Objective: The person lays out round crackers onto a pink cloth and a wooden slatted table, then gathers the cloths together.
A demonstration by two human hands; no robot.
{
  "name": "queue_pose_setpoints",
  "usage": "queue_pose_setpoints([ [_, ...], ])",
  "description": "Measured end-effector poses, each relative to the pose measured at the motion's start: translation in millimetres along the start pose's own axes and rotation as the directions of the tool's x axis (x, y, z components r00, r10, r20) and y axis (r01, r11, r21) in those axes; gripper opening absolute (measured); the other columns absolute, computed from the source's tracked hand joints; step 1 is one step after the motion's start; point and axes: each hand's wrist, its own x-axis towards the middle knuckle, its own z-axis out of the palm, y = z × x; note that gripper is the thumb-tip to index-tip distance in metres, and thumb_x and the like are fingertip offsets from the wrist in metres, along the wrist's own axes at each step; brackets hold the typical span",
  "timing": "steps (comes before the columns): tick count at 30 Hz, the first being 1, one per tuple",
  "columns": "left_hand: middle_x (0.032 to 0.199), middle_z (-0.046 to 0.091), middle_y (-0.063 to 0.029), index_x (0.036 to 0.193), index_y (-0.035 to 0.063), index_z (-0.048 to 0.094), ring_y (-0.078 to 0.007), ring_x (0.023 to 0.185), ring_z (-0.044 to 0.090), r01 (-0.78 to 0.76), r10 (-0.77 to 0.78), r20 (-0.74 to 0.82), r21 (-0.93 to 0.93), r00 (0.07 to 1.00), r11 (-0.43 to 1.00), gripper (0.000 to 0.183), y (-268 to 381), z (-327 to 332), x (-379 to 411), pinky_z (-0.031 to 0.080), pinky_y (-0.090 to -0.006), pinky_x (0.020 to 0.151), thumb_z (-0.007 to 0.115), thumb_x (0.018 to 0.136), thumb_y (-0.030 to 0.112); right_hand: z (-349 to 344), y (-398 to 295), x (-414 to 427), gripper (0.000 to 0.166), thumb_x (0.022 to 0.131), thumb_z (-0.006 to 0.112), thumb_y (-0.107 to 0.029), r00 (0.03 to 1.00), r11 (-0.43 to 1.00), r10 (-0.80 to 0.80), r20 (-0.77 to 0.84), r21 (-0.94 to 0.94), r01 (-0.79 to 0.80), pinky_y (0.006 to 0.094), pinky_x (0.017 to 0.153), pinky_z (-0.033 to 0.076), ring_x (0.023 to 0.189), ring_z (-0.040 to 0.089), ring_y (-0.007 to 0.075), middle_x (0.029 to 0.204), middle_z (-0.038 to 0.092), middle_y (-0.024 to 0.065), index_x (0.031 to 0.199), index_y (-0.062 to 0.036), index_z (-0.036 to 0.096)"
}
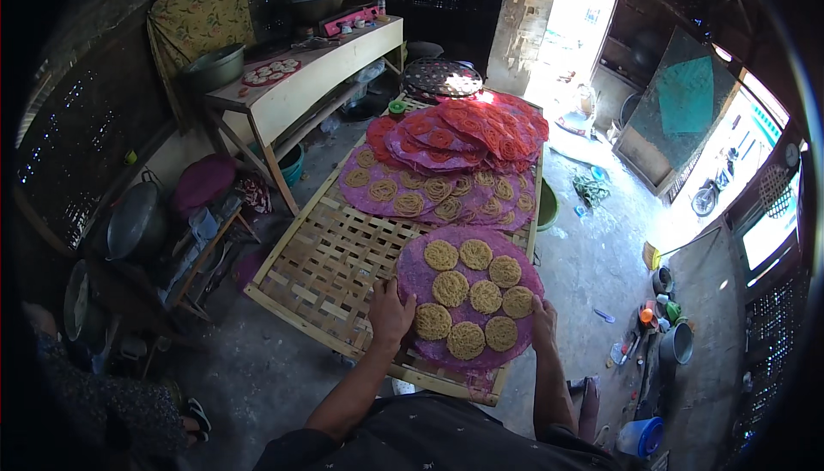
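Note:
A round purple mesh mat bears several flat, round, tan noodle-like cakes. My left hand grips its left rim and my right hand its right rim. Mat and hands are over the near end of a woven bamboo rack. Beyond it, overlapping purple mats carry looser tan noodle rounds. Farther back lies a pile of mats with red noodle rounds. Pink strands hang from the near rim of the held mat.
A long table with a metal basin and a stove stands back left. Pots sit at left, where a person's patterned clothing shows. Buckets, basins and a broom are at right.

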Motion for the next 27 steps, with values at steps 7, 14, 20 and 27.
queue_pose_setpoints([
  [7, 0.124, 0.047, -0.0247, 0.127, -0.0042, 0.041, -0.0389, 0.116, 0.046, 0.027, -0.031, -0.02, -0.173, 0.999, 0.985, 0.067, 3.2, 22.9, -6.8, 0.039, -0.044, 0.097, 0.07, 0.076, 0.027, -3.2, 8.1, -2.7, 0.039, 0.094, 0.05, -0.032, 0.999, 0.99, -0.02, 0.032, 0.138, 0.016, 0.0311, 0.07, 0.049, 0.081, 0.059, 0.0177, 0.093, 0.062, 0.0105, 0.103, 0.0049, 0.058],
  [14, 0.114, 0.055, -0.0246, 0.118, -0.0043, 0.049, -0.0388, 0.105, 0.054, 0.261, -0.273, 0.007, -0.315, 0.962, 0.912, 0.064, -2.7, 23.8, -0.8, 0.043, -0.046, 0.09, 0.067, 0.077, 0.041, 7.4, -14.5, -10.6, 0.041, 0.094, 0.049, -0.035, 0.992, 0.982, 0.018, 0.123, 0.186, -0.04, 0.0304, 0.068, 0.049, 0.079, 0.06, 0.0171, 0.095, 0.062, 0.0108, 0.104, 0.0041, 0.058],
  [20, 0.091, 0.063, -0.0217, 0.103, 0.0029, 0.063, -0.0389, 0.088, 0.061, 0.396, -0.379, 0.121, -0.192, 0.918, 0.898, 0.049, 20.7, 12.4, 7.7, 0.047, -0.0466, 0.079, 0.058, 0.081, 0.047, 6.0, -11.6, -9.1, 0.036, 0.096, 0.046, -0.029, 0.985, 0.95, -0.106, 0.139, 0.305, 0.059, 0.0311, 0.069, 0.051, 0.08, 0.061, 0.0173, 0.093, 0.064, 0.0102, 0.108, 0.003, 0.056],
  [27, 0.065, 0.052, -0.0183, 0.078, -0.0004, 0.056, -0.0329, 0.058, 0.052, 0.182, -0.212, -0.05, -0.347, 0.976, 0.92, 0.032, 17.2, 31.3, 0.7, 0.043, -0.0446, 0.06, 0.047, 0.095, 0.025, 23.8, -50.0, -10.6, 0.032, 0.098, 0.043, -0.026, 0.98, 0.963, -0.188, 0.06, 0.208, 0.172, 0.0295, 0.072, 0.048, 0.083, 0.059, 0.0156, 0.095, 0.062, 0.0089, 0.104, 0.0025, 0.058],
])
